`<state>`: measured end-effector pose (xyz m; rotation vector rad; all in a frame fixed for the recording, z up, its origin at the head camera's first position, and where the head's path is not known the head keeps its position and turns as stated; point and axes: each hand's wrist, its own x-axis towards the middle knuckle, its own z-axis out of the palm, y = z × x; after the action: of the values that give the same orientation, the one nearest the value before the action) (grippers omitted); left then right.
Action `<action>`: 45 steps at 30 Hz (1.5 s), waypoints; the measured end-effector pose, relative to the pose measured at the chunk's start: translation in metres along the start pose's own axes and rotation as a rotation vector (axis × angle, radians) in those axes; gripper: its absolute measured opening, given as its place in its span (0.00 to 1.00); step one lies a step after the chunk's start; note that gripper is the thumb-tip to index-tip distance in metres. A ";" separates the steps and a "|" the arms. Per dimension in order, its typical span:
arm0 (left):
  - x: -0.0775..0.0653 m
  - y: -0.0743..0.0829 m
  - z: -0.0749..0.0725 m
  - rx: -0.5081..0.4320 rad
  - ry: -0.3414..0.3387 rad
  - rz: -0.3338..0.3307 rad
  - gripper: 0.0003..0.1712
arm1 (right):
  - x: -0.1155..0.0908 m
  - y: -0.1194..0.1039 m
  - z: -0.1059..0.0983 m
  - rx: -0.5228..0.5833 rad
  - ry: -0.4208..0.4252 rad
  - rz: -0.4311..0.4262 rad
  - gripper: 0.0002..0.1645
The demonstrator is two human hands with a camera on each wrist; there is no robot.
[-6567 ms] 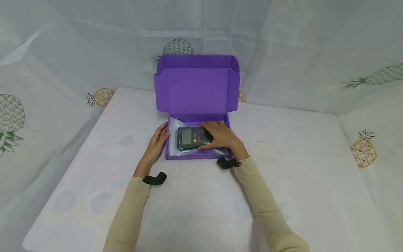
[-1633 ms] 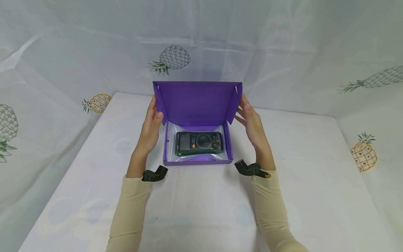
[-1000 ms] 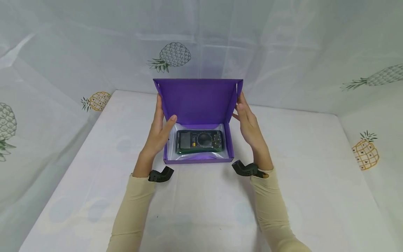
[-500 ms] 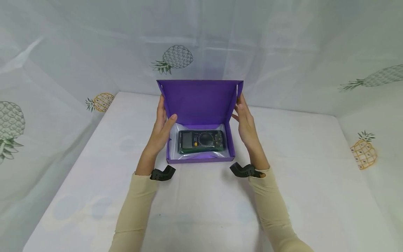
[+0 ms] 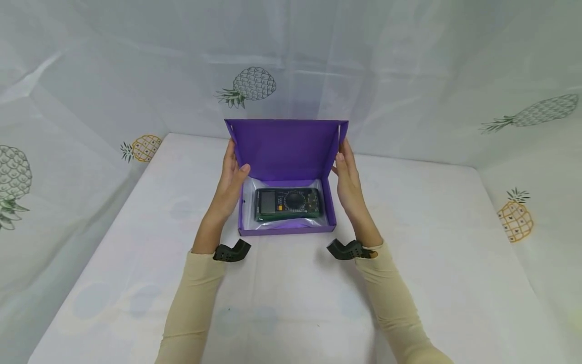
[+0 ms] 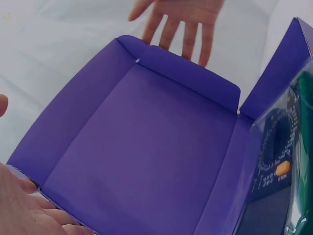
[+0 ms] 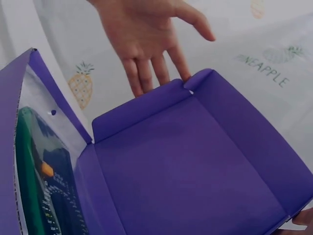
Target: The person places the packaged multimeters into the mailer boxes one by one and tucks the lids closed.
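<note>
Straight, parted left fingers (image 7: 160,69) and right fingers (image 6: 169,32) touch the creased purple cardboard lid (image 5: 285,149).

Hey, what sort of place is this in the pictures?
It looks like a makeshift recording or work corner, though I can't see the wider room: pineapple-print sheeting hangs behind a broad pale table, and the person wears black devices on both wrists.

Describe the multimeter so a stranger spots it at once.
On the white table sits an open purple box. Inside, in a clear plastic bag, lies the multimeter: a dark, green-edged slab, the only thing there with a screen, round dial and orange button.
</note>
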<state>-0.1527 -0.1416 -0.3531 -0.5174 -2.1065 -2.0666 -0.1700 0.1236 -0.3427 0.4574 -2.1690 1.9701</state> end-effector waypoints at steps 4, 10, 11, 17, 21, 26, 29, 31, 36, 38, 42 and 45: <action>-0.003 0.004 -0.002 -0.025 0.000 -0.009 0.46 | -0.003 0.009 0.001 0.011 0.022 -0.015 0.32; -0.007 0.006 -0.001 -0.082 0.006 -0.023 0.47 | -0.008 0.013 0.000 0.020 0.053 0.002 0.33; -0.007 0.006 0.000 -0.085 0.012 -0.028 0.47 | -0.008 0.014 0.000 0.029 0.061 0.006 0.33; -0.006 0.006 0.000 -0.075 0.025 -0.049 0.47 | -0.007 0.014 -0.005 0.078 0.087 0.018 0.33; -0.008 0.007 -0.002 -0.066 0.043 -0.088 0.47 | -0.009 0.014 -0.007 0.095 0.093 0.012 0.33; -0.010 0.011 -0.007 -0.031 0.071 -0.121 0.44 | -0.010 0.013 -0.007 0.111 0.093 -0.018 0.31; -0.007 0.015 -0.007 -0.026 0.068 -0.128 0.42 | -0.010 0.013 -0.009 0.107 0.111 -0.009 0.30; -0.006 0.018 -0.007 -0.042 0.067 -0.138 0.42 | -0.010 0.011 -0.010 0.118 0.129 0.011 0.30; -0.006 0.022 -0.008 -0.091 0.084 -0.176 0.41 | -0.011 0.009 -0.012 0.182 0.171 0.049 0.30; -0.007 0.023 -0.008 -0.100 0.096 -0.181 0.40 | -0.011 0.009 -0.013 0.203 0.175 0.047 0.30; -0.008 0.023 -0.008 -0.122 0.115 -0.181 0.39 | -0.012 0.009 -0.013 0.224 0.178 0.053 0.28; -0.010 0.024 -0.007 -0.124 0.124 -0.188 0.38 | -0.013 0.011 -0.013 0.230 0.189 0.060 0.27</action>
<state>-0.1362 -0.1504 -0.3331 -0.2052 -2.0358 -2.2759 -0.1619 0.1384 -0.3556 0.2276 -1.8746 2.2071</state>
